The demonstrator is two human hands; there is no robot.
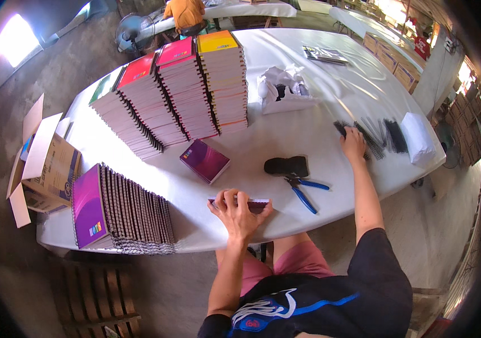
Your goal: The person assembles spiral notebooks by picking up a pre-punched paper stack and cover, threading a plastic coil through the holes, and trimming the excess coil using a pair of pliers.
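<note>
A purple notebook (239, 201) stood on edge at the near rim of the white table (308, 101), low in the centre of the frame, gripped from above by the left hand (237, 214), fingers curled over it. The right hand (354, 144) lay fingers down on black spiral bindings (373, 135) at right. Blue-handled pliers (303, 191) lay between them; stacked notebooks (184, 96) filled the upper left.

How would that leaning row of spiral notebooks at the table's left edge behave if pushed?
The leaning row of notebooks would likely slide or topple domino-style, since each rests tilted on the next. It sits near the table edge, so some may fall. Wire spines may snag together. Probably heavy as a block.
</note>
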